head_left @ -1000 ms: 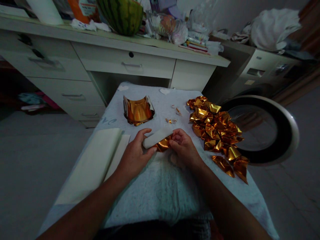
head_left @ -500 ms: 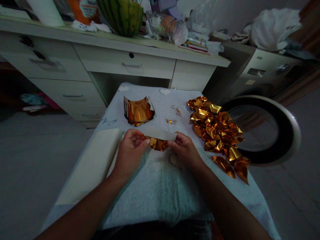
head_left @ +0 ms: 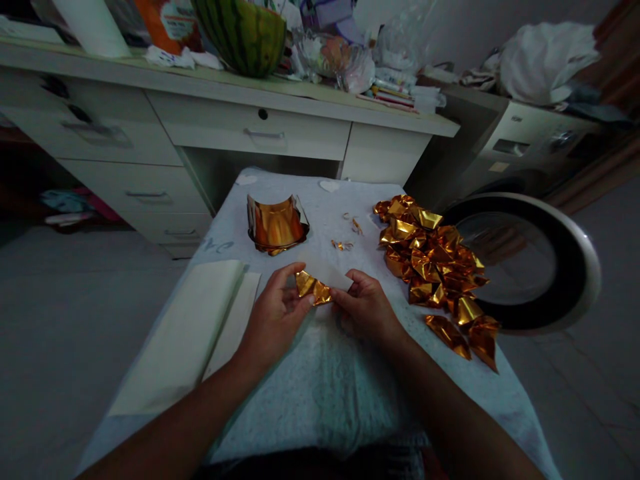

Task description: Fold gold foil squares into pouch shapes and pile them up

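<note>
Between my hands is a small piece of gold foil (head_left: 314, 288) with a strip of white paper (head_left: 327, 270) standing behind it. My left hand (head_left: 276, 308) pinches the foil's left end between thumb and fingers. At the right end, my right hand (head_left: 369, 308) grips the foil and the paper's corner together. Beyond my hands a curved stack of gold foil sheets (head_left: 277, 225) stands on the cloth. Small gold twist ties (head_left: 343, 245) lie to its right. Several folded gold foil pieces (head_left: 430, 257) are heaped at the right.
A cloth-covered table (head_left: 310, 393) lies under my hands, with white paper sheets (head_left: 185, 333) along its left. Behind stands a white drawer desk (head_left: 240, 133) holding a cut watermelon (head_left: 245, 37). A washing machine's open round door (head_left: 580, 267) juts in at the right.
My left hand has shifted right, closer to my right hand. The foil between them is now more folded and tilted, and the paper slants down to the right.
</note>
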Motion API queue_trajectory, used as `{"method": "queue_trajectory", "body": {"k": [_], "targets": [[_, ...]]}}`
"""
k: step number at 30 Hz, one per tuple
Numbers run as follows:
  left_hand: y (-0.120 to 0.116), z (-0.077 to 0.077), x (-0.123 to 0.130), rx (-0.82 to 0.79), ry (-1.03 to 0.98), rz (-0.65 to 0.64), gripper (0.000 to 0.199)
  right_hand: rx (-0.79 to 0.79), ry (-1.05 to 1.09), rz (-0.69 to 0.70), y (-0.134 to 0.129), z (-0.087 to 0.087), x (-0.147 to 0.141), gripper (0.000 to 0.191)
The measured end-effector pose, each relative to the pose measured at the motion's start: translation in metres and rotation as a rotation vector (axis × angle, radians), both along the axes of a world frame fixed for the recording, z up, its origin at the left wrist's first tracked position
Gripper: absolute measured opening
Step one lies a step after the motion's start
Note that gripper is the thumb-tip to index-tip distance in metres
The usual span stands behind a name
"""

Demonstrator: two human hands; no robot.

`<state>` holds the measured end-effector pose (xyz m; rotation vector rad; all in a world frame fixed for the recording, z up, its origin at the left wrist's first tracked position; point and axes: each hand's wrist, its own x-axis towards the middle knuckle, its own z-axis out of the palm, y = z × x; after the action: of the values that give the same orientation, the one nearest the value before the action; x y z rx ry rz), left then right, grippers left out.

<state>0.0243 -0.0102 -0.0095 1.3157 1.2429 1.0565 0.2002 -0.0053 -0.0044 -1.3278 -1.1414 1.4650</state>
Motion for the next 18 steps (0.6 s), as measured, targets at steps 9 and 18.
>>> {"method": "queue_trajectory", "body": {"k": [9, 18], "targets": [[0.0001, -0.0070, 0.0036, 0.135, -0.139, 0.114, 0.041, 0.012, -0.024, 0.058, -0.0013, 0.0008, -0.0013, 0.037], [-0.0036, -0.0002, -0.0015, 0.130, 0.067, -0.026, 0.034, -0.012, -0.006, 0.047, -0.0017, -0.0006, -0.0011, 0.032]]}}
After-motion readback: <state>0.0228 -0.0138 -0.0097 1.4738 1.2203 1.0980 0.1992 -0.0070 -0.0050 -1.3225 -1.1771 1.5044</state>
